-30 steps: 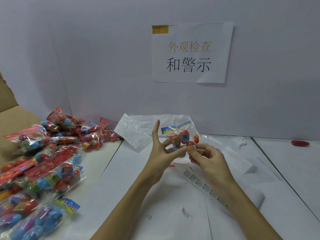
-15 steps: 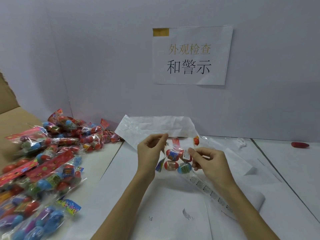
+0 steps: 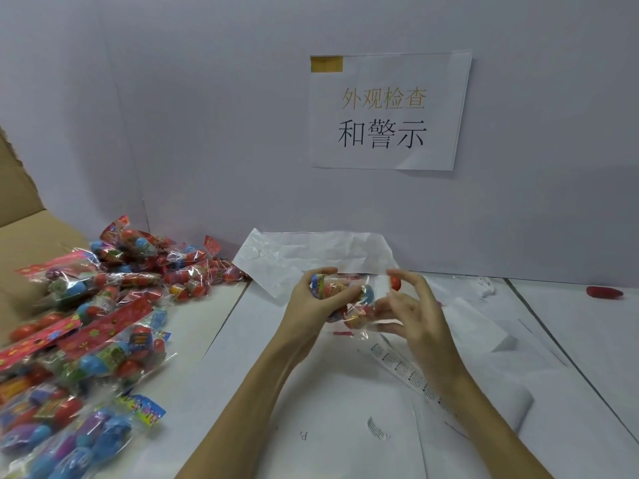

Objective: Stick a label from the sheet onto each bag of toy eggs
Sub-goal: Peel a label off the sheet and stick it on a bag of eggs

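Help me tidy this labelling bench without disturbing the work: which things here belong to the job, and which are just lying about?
Belongs to the job:
- bag of toy eggs, held between the left hand and the right hand
- label strip on the table
- pile of bags at the left

Lying about:
- red object far right
- crumpled white paper
- wall notice
- cardboard box

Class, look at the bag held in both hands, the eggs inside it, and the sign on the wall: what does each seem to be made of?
Bag: thin clear plastic film, glossy; it crinkles and glints, and the contents show through.
Eggs: probably hard plastic, smooth and brightly coloured with a slight shine; blurred here.
Sign: matt white paper, printed, flat with one lower corner lifting; likely taped at its top corner.
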Demonstrator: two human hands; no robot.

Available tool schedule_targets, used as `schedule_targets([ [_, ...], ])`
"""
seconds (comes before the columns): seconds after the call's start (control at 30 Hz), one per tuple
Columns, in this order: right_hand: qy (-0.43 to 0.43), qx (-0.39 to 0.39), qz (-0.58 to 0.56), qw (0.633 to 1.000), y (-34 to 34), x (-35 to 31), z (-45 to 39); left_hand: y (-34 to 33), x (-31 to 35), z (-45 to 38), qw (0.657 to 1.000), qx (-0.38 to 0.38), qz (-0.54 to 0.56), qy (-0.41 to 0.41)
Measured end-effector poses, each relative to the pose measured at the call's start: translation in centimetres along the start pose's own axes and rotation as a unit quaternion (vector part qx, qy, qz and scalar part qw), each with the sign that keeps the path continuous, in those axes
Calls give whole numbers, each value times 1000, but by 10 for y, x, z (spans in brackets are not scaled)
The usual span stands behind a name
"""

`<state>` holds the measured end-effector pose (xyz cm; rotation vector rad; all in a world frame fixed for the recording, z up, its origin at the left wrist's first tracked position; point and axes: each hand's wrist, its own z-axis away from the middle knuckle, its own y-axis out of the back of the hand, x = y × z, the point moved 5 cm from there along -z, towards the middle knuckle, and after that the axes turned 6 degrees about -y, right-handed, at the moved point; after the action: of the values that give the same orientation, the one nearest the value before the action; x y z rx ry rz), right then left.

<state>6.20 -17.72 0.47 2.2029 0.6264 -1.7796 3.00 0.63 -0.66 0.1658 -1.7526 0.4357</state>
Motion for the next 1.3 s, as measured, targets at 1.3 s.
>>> schedule_targets([
  [1.3,-160,-73,11,984,1,22,-2,-2,8,2,986,29,-113,-117],
])
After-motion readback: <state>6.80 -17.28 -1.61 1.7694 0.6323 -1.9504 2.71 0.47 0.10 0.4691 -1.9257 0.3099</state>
